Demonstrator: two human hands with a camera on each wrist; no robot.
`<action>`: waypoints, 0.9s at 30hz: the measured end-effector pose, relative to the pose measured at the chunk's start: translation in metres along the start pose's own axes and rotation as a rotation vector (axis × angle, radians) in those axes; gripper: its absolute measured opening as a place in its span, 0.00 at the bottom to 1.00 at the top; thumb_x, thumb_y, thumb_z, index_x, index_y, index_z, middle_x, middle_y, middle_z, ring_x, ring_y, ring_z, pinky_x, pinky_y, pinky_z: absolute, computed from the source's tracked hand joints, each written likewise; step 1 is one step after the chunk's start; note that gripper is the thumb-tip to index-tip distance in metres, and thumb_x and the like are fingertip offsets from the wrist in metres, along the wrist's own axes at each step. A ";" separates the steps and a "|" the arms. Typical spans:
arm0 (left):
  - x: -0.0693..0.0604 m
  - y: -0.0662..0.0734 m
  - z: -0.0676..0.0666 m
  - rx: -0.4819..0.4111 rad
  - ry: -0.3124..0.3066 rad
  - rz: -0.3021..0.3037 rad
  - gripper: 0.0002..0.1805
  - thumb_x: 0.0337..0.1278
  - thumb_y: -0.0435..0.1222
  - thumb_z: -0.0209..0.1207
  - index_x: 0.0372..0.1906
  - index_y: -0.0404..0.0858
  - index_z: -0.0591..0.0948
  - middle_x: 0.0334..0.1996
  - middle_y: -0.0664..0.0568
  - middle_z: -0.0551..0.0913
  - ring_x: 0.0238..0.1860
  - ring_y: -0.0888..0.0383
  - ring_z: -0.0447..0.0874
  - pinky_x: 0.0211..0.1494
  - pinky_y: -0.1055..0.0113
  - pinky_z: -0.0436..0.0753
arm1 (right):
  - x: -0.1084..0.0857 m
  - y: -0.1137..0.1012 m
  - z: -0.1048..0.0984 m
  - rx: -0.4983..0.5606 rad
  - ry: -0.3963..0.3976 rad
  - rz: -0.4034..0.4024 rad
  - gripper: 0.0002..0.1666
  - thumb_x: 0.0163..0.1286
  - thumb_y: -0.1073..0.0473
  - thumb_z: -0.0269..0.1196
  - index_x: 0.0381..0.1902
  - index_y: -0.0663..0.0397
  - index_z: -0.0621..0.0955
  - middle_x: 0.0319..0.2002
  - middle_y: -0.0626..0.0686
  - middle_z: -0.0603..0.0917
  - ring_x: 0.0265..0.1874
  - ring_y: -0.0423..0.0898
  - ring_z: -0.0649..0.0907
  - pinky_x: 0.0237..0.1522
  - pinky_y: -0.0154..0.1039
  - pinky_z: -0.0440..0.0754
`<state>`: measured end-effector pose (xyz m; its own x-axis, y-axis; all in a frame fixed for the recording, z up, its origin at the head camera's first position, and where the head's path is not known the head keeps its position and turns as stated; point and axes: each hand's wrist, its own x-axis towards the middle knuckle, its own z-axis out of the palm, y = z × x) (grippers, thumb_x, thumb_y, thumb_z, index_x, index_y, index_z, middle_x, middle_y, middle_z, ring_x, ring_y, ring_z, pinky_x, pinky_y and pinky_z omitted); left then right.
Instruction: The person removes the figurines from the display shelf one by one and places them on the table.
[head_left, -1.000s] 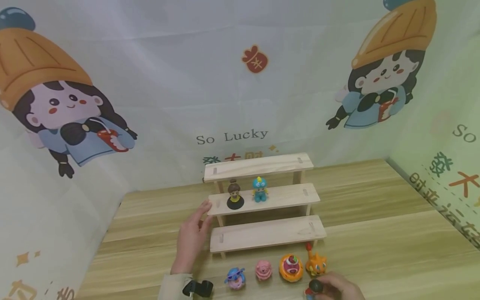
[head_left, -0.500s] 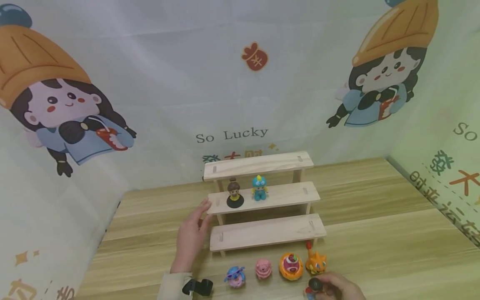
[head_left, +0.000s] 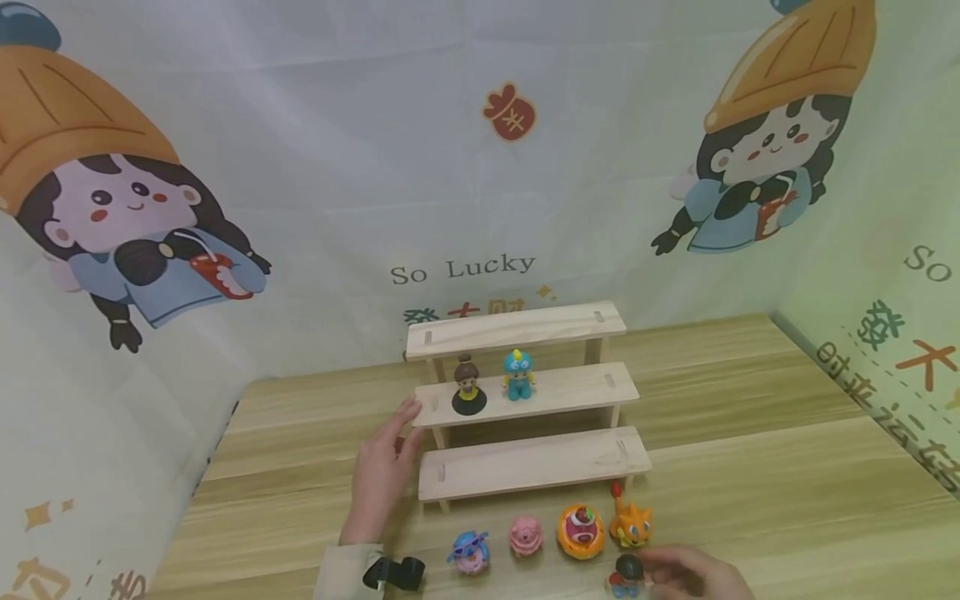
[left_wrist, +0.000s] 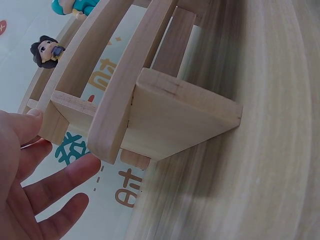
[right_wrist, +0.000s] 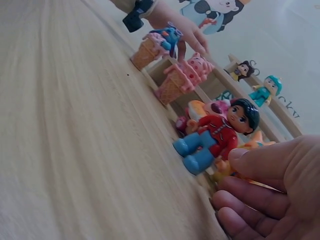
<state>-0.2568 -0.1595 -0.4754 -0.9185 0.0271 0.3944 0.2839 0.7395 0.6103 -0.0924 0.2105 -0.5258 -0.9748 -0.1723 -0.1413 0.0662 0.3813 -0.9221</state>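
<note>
A toy figure (head_left: 625, 577) with black hair, red jacket and blue trousers stands upright at the front of the table. My right hand (head_left: 693, 572) is just right of it, fingers loosely bent; in the right wrist view the thumb tip lies close by the figure's arm, and I cannot tell whether they touch. My left hand (head_left: 381, 467) rests its fingertips against the left end of the three-step wooden shelf (head_left: 525, 468), at the middle board. On that board stand a brown-haired figure (head_left: 468, 387) on a black base and a teal-capped figure (head_left: 518, 377).
In front of the shelf stand a blue ice-cream toy (head_left: 470, 553), a pink one (head_left: 526, 536), a round orange toy (head_left: 581, 532) and an orange creature (head_left: 631, 527) with a red-tipped tail. A printed cloth (head_left: 337, 208) hangs behind the table (head_left: 750, 433).
My right hand has let go of the black-haired figure and drawn slightly right. The figure stays standing. My left hand keeps its place at the shelf.
</note>
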 end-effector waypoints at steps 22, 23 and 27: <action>0.001 -0.001 -0.002 0.009 0.020 0.049 0.21 0.63 0.37 0.59 0.61 0.45 0.77 0.64 0.58 0.74 0.29 0.61 0.82 0.30 0.71 0.76 | 0.025 -0.069 -0.045 -0.449 0.349 -0.221 0.11 0.55 0.65 0.70 0.37 0.51 0.84 0.34 0.44 0.87 0.31 0.30 0.79 0.35 0.31 0.80; 0.001 -0.001 -0.002 0.009 0.018 0.046 0.21 0.63 0.38 0.59 0.61 0.46 0.77 0.64 0.58 0.74 0.29 0.61 0.83 0.30 0.71 0.77 | 0.027 -0.072 -0.045 -0.450 0.353 -0.246 0.10 0.55 0.65 0.70 0.37 0.51 0.84 0.33 0.44 0.87 0.31 0.30 0.79 0.34 0.31 0.80; 0.001 -0.001 -0.002 0.013 0.008 0.031 0.21 0.64 0.39 0.59 0.61 0.46 0.77 0.64 0.59 0.74 0.30 0.60 0.83 0.32 0.70 0.78 | 0.036 -0.085 -0.045 -0.458 0.354 -0.294 0.11 0.55 0.65 0.70 0.37 0.51 0.85 0.34 0.44 0.87 0.31 0.32 0.81 0.34 0.31 0.81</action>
<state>-0.2571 -0.1618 -0.4741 -0.9071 0.0444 0.4185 0.3082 0.7472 0.5888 -0.1432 0.2130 -0.4358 -0.9550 -0.0487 0.2925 -0.2349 0.7261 -0.6462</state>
